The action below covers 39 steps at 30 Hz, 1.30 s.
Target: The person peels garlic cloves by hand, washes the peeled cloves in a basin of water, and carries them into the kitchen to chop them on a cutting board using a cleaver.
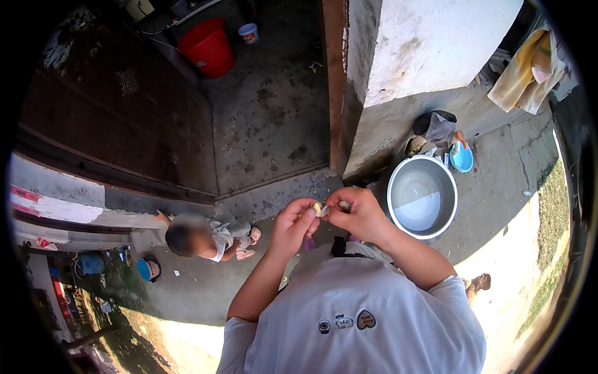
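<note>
Between the thumb and fingers of my left hand (294, 227) is a small pale yellow piece (317, 209), too small to name for certain. Close beside it, my right hand (360, 214) pinches a thin whitish bit (324, 212) that meets or nearly meets the yellow piece. A second small pale piece (344, 204) shows at the curled fingers of the right hand. Both hands are closed and held together in front of my white shirt (355, 293). To the right of my right hand stands a large metal basin (453, 198) with water in it.
A child (215, 240) is on the left, one hand at the wall. A turquoise bowl (461, 158) and a black container (430, 121) are behind the basin. Ahead, a doorway leads to a red bucket (207, 50). A blue bucket (148, 269) stands at left.
</note>
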Motion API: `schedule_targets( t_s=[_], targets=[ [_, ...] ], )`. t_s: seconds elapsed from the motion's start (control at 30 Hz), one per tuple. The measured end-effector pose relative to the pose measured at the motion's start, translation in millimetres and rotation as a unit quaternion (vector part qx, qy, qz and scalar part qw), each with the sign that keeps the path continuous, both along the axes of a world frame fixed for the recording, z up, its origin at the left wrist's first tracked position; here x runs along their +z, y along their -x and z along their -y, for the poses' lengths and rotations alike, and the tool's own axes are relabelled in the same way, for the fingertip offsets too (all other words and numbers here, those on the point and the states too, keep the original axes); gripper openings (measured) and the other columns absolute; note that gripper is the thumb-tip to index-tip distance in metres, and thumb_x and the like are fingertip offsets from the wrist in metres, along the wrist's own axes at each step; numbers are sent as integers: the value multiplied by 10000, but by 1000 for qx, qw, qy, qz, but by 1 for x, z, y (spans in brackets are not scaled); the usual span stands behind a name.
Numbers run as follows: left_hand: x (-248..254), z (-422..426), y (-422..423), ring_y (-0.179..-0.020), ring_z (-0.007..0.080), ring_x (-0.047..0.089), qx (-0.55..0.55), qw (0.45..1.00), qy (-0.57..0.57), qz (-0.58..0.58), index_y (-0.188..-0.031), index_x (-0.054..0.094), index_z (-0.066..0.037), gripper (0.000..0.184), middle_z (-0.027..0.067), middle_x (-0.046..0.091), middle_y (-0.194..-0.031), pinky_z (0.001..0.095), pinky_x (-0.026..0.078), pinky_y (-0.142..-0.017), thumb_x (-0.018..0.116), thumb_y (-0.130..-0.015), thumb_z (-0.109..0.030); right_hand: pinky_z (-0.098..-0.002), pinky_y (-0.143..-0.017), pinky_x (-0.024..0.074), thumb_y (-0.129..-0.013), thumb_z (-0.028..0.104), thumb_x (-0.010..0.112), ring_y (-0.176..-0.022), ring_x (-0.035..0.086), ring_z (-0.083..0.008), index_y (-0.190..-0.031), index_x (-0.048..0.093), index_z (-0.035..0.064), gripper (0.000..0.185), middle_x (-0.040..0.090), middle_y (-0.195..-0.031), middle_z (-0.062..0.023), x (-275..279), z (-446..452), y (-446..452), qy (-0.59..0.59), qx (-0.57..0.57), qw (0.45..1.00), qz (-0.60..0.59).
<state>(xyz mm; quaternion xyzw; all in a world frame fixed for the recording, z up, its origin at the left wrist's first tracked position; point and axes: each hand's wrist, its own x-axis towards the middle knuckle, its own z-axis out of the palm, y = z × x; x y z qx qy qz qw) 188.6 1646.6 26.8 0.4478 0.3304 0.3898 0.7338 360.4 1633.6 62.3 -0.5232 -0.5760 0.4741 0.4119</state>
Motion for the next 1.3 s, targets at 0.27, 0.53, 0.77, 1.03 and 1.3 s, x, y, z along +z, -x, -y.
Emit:
schedule_targets(
  t_s=[0.27,0.53,0.77,1.03,1.3],
  targets=[
    [10,-4,0,-557,81,378,28,994,76,75,-980,497,-10,210,50,489,-722,209,298,-476,409,-909,-188,-290,-473,389,-715,81,599,-490,484,-180,-756,585,-4,95,507,-554,-85,-9,-3,-10,-81,-3,989,123],
    [4,-2,-6,-537,41,372,68,992,76,69,-977,521,1,176,36,522,-736,175,298,-464,460,-893,-142,-282,-474,406,-697,47,627,-515,508,-188,-799,606,24,107,534,-622,-80,1,0,7,-207,-1,973,106],
    [8,3,-9,-530,57,395,91,993,73,21,-942,519,3,148,29,496,-684,196,306,-447,446,-892,-116,-335,-548,470,-688,79,608,-595,567,-269,-766,593,16,101,566,-678,-110,-4,0,9,-225,15,966,127],
    [6,2,-12,-523,56,385,95,992,66,46,-951,523,8,163,26,492,-668,199,308,-459,445,-895,-124,-327,-535,470,-684,72,611,-588,568,-272,-762,585,18,99,568,-684,-109,-2,0,8,-219,9,968,124],
    [10,2,-14,-514,43,379,104,991,72,54,-952,523,3,163,36,518,-697,184,300,-452,458,-892,-134,-339,-545,486,-702,95,614,-604,570,-268,-804,582,21,130,564,-692,-108,-6,-2,7,-275,31,949,151]
  ],
)
